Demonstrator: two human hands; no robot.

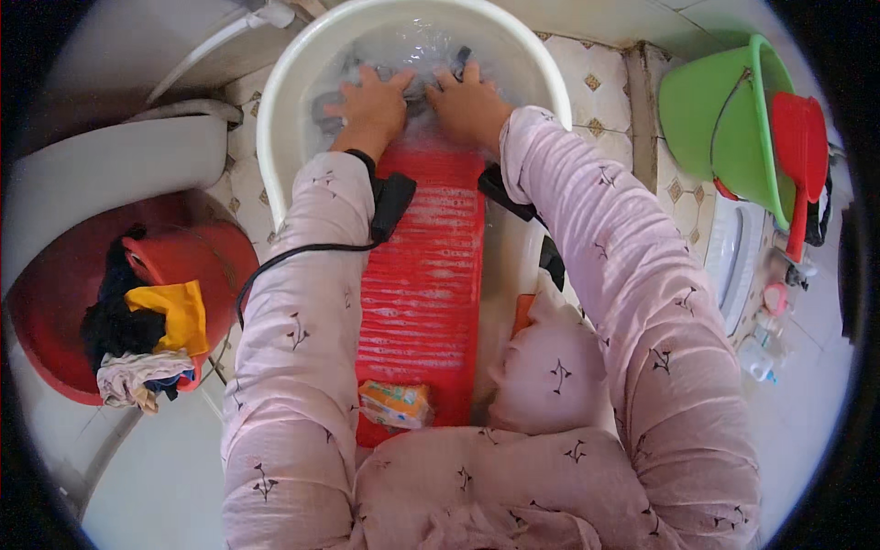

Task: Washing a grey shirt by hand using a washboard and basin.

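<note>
A cream-white basin [275, 101] holds cloudy, soapy water [417, 41]. My left hand [374, 108] reaches into it with fingers spread, palm down on a wet dark-grey cloth [418, 97] that lies partly under the water. Beside it on the right, my right hand [466, 105] also presses down, its fingers apart and the fingertips on or near the same cloth. A red ribbed washboard [420, 266] leans from the basin toward my lap, streaked with suds. Near its lower end rests a bar of soap [394, 403] in an orange and clear wrapper.
At left, a red tub [55, 339] holds a red basin [215, 252] and black, yellow and pale clothes [147, 376]. A green bucket [715, 119] with a red dipper [799, 137] stands at right, near a white squat toilet [733, 247] and small bottles [759, 357].
</note>
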